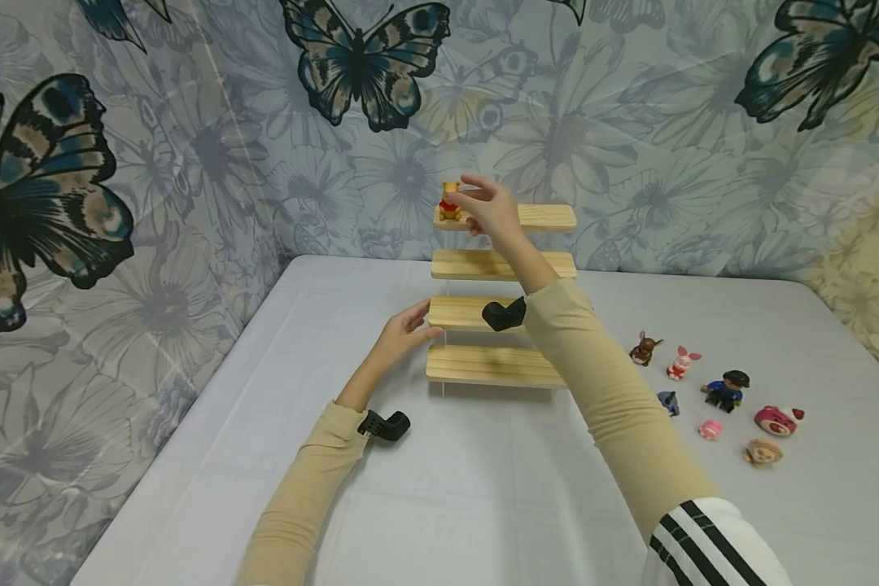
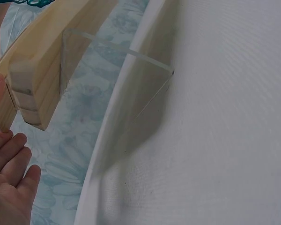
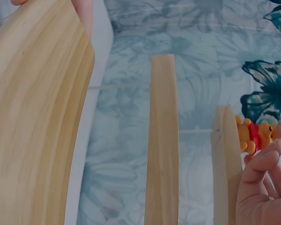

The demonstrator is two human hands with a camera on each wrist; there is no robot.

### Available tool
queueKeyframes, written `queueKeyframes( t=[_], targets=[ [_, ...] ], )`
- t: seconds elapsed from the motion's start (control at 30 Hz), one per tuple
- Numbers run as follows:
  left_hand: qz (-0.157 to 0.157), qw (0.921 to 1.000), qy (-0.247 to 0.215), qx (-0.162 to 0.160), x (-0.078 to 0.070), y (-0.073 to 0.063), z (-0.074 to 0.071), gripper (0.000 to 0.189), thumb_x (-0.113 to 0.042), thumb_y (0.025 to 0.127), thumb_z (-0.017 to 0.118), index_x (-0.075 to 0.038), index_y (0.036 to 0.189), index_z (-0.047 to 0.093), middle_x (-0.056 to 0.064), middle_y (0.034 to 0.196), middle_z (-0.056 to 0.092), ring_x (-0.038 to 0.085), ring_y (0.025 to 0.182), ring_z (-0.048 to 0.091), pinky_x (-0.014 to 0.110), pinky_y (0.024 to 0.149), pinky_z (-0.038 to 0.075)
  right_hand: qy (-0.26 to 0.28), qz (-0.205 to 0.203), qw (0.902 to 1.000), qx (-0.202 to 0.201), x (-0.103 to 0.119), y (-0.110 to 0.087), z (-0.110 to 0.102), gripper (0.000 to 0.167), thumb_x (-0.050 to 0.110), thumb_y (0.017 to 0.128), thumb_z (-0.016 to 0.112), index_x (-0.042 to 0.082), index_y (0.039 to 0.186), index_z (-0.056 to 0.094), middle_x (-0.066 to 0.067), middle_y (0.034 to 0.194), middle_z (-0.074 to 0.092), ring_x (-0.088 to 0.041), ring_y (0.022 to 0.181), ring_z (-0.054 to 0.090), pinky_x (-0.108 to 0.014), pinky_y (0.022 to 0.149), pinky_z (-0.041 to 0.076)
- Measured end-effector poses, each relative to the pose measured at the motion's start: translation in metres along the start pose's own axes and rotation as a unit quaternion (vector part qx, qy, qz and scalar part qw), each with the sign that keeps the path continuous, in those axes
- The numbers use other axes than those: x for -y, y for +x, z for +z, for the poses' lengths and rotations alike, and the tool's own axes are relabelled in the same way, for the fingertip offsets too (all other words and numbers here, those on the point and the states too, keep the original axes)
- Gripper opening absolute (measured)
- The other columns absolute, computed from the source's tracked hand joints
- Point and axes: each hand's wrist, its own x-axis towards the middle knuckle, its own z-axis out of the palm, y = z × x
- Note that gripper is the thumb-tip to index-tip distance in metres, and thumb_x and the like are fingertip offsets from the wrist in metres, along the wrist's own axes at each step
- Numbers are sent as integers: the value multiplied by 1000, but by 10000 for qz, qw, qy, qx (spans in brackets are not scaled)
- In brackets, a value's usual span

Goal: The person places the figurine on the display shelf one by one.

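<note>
upright winnie-the-pooh figurine (image 1: 449, 208), left end of top shelf (image 1: 549, 217).
right hand (image 1: 494, 210), nearer, at its right, pinch unclear; left hand (image 1: 399, 335) grips third shelf (image 1: 457, 313).

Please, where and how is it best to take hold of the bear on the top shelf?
Probably by the head, from above, with thumb and finger on its two sides: the bear is upright on the shelf, so its head is uppermost, and no other board covers it.
</note>
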Motion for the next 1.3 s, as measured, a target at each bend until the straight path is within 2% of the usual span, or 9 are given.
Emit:
queueKeyframes(
  t=[0.03, 0.27, 0.43, 0.6, 0.83, 1.07, 1.23, 1.3],
  targets=[
    [-20, 10000, -19, -10, 0, 0, 0, 61, -9, 86, 62, 8, 135, 29, 19, 138, 30, 26, 127, 28, 30, 102, 25, -22, -25, 10000, -1, 0, 0, -1, 50, 20, 80, 69, 14, 127, 52, -9, 111, 58, -12, 43, 45, -22, 42, 40],
    [-46, 9999, 43, -155, 29, 9, -1, 64, -19, 85, 64, 0, 137, 33, 13, 139, 32, 20, 126, 30, 27, 101, 26, -102, -160, 9998, -56, 1, -7, -8, 54, 20, 80, 69, 11, 129, 49, -10, 116, 56, -12, 43, 45, -22, 42, 39],
    [-54, 9995, 232, -194, 32, 9, -3, 66, -24, 84, 65, 0, 137, 33, 13, 139, 33, 20, 126, 32, 26, 100, 28, -72, -395, 9992, -68, 0, -15, -10, 48, 17, 81, 68, 8, 125, 50, -12, 117, 55, -13, 42, 46, -22, 41, 40],
    [-74, 9997, 188, -109, 26, 7, -5, 65, -21, 85, 63, -1, 138, 32, 12, 139, 32, 19, 126, 30, 27, 101, 26, -33, -561, 9984, -56, 0, -24, -14, 40, 13, 83, 65, 6, 121, 55, -10, 113, 58, -13, 44, 46, -21, 41, 40],
    [7, 9997, 235, 19, -3, -3, -3, 61, -12, 87, 60, 9, 135, 29, 21, 138, 29, 28, 127, 28, 35, 102, 25, 140, -679, 9976, -22, 1, -36, -23, 39, 11, 84, 63, 4, 122, 55, -11, 114, 58, -12, 40, 45, -19, 37, 37],
    [-46, 9996, 292, -17, -7, -3, -1, 58, -11, 87, 60, 8, 135, 31, 21, 137, 32, 29, 126, 30, 35, 102, 26, 166, -750, 9970, 49, -1, -47, -39, 38, 11, 84, 64, 2, 120, 56, -20, 119, 53, -12, 40, 46, -19, 36, 36],
    [-41, 9996, 254, -83, -4, -2, -1, 57, -12, 87, 61, 6, 134, 34, 20, 137, 33, 28, 125, 31, 34, 101, 27, -52, -910, 9958, 21, 0, -54, -54, 37, 11, 84, 63, 0, 119, 56, -22, 118, 53, -12, 40, 47, -19, 36, 37],
    [-34, 9997, 229, -102, -3, -2, -1, 57, -12, 87, 61, 6, 134, 34, 20, 137, 33, 28, 125, 31, 34, 101, 27, -294, -1007, 9945, 3, 1, -57, -59, 37, 12, 84, 63, 1, 119, 56, -22, 116, 54, -11, 40, 48, -19, 36, 38]
  ],
)
